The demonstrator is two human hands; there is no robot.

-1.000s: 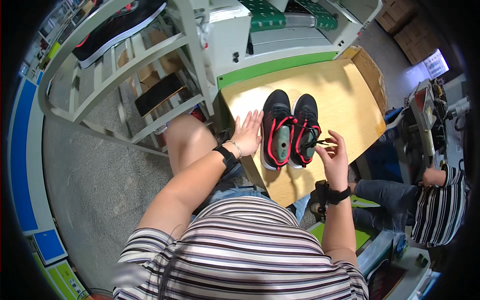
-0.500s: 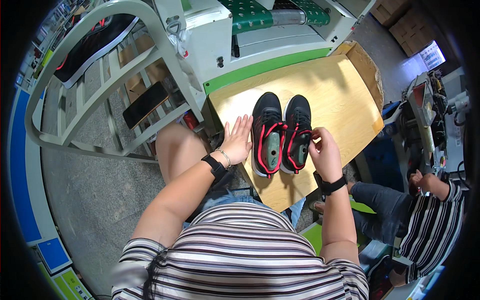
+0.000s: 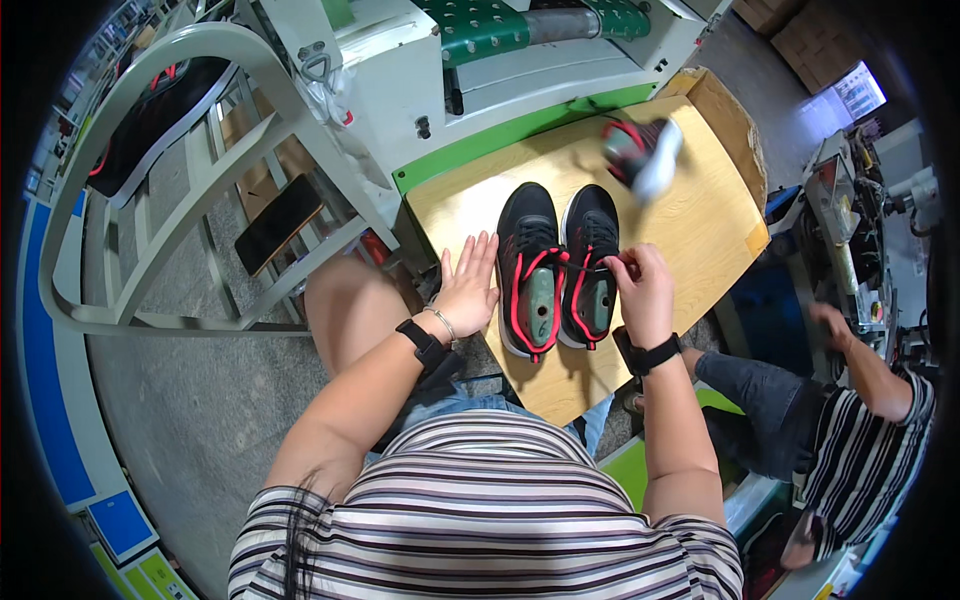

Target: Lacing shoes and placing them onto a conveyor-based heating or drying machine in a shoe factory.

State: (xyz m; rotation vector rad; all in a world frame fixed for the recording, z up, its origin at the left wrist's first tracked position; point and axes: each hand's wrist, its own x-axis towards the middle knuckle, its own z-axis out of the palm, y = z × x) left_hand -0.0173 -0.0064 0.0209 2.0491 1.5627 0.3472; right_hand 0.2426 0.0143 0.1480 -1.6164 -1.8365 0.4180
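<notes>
On light wooden desk [image 3: 690,230], pair of black mesh sneakers w/ red laces [image 3: 558,265] lies toes away from person. Right hand [image 3: 640,292] pinches right shoe's lace; left hand [image 3: 468,285] flat, open, touching left shoe's side.

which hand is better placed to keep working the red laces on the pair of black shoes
Probably the right. The right hand already pinches the red lace over the right shoe. The left hand lies flat and open on the wooden table beside the left shoe.
</notes>
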